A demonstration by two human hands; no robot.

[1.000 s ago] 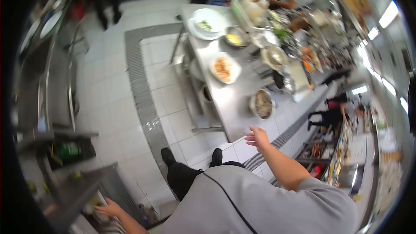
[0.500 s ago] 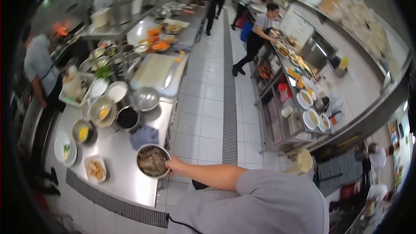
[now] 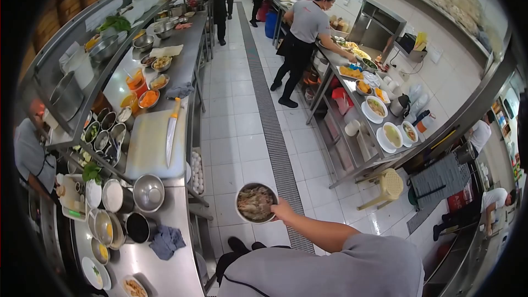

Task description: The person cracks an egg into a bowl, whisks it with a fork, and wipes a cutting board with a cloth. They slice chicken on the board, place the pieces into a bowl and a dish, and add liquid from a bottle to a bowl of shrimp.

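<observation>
A round metal bowl (image 3: 240, 203) with greyish-brown food (image 3: 255, 202) in it hangs over the tiled floor, right of the steel counter. My left hand is not in view. My right hand (image 3: 281, 210) is closed on the bowl's right rim, its arm reaching in from the lower right. Left of the bowl, a crumpled blue-grey cloth (image 3: 166, 242) lies on the counter (image 3: 159, 275), beside a pot of dark contents (image 3: 137, 227) and an empty metal bowl (image 3: 148, 192). Farther up, a knife with a yellow handle (image 3: 172, 132) rests on a cutting board (image 3: 147, 143).
A co-worker (image 3: 305, 33) stands at the right counter, which holds white soup bowls (image 3: 389, 137). A yellow stool (image 3: 388, 187) is below it. A floor drain (image 3: 269, 115) runs down the aisle. Other people stand at the far end, left edge and lower right.
The bowl in my right hand has moved right, from over the counter's edge to over the floor. The view has turned right, and the co-worker at the right counter now leans farther over it.
</observation>
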